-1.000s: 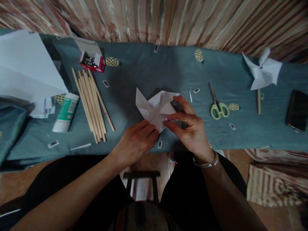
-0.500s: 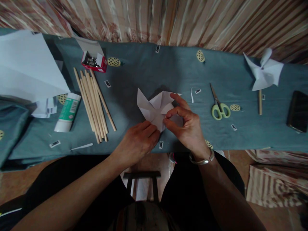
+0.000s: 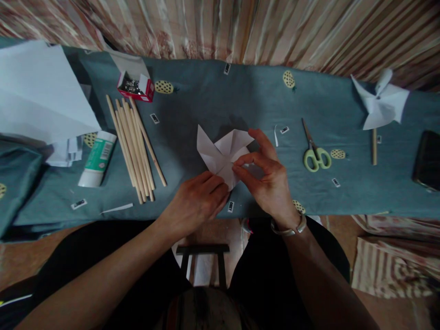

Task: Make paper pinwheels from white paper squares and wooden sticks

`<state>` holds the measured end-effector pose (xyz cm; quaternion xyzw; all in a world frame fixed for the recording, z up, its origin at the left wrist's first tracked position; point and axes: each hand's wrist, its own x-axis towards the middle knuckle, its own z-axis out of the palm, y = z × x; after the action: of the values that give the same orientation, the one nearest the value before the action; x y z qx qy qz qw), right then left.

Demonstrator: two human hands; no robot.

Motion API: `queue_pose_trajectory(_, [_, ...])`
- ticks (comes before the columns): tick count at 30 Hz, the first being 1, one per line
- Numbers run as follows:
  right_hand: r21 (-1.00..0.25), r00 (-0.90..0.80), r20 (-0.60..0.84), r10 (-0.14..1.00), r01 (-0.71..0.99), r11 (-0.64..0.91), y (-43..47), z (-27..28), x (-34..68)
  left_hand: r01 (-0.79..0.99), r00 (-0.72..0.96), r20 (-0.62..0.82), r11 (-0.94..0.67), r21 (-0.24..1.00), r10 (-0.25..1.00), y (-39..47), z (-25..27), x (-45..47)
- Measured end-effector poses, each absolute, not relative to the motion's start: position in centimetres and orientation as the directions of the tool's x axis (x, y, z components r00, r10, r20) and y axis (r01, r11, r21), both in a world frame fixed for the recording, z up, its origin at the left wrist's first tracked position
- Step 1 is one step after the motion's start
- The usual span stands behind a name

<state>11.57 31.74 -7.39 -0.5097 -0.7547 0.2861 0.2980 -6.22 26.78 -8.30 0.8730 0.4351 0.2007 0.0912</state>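
Near the table's front edge, a white paper pinwheel (image 3: 225, 160) with folded points is held between both hands. My left hand (image 3: 202, 195) is closed on its lower left part, fingers curled over the paper. My right hand (image 3: 266, 176) reaches in from the right with thumb and index fingertip pinched close to the pinwheel's centre. Whatever sits in that pinch is too small to make out. The other right fingers lie along the upper right blade.
Wooden sticks (image 3: 135, 149), a glue stick (image 3: 97, 159), a red box of metal pins (image 3: 135, 87) and paper sheets (image 3: 41, 91) lie left. Green-handled scissors (image 3: 316, 158), a finished pinwheel on a stick (image 3: 380, 103) and a phone (image 3: 427, 160) lie right. Paper scraps (image 3: 65, 153) sit by the glue.
The right thumb and index fingertips have shifted slightly left toward the pinwheel's centre. The left hand keeps its hold, and the view has moved a little.
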Motion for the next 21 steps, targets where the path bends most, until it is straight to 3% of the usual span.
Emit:
queue_pose_trajectory(4, [-0.688, -0.339, 0.222, 0.914, 0.61, 0.394, 31.9, -8.2, 11.7, 0.712, 0.468, 0.358, -0.585, 0.39, 0.808, 26.5, -8.4, -6.2])
queue_pose_trajectory(11, [-0.677, -0.362, 0.229, 0.904, 0.608, 0.415, 32.3, -8.5, 11.4, 0.653, 0.538, 0.3, -0.614, 0.443, 0.788, 26.2, -8.7, -5.9])
queue_pose_trajectory(21, [-0.605, -0.372, 0.323, 0.87, 0.625, 0.493, 30.9, -8.5, 12.5, 0.522, 0.416, 0.237, -0.444, 0.729, 0.878, 26.3, -9.6, -6.0])
